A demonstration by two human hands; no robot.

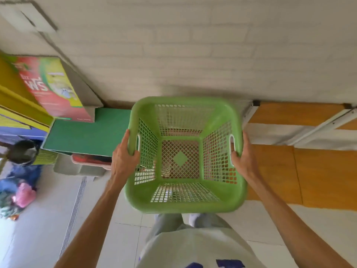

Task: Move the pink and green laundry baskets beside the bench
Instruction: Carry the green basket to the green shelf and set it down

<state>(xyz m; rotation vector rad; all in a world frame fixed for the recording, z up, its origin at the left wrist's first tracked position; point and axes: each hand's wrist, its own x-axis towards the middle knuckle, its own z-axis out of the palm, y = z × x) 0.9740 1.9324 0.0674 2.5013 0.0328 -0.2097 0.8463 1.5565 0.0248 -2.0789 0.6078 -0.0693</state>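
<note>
The green basket [185,155] fills the centre, gripped at both side rims by the left hand [123,157] and the right hand [244,159]; at 3 o'clock the wooden bench [318,171] blocks; at 9 o'clock a green box [87,132] and stacked cartons [48,88] crowd; at 12 the wall [193,45] closes; pale floor tiles [38,219] lie open at 7 o'clock.

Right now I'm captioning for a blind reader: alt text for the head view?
Two hands, left and right, hold an empty green laundry basket by its side handles, beside an orange bench at a white brick wall.
</note>
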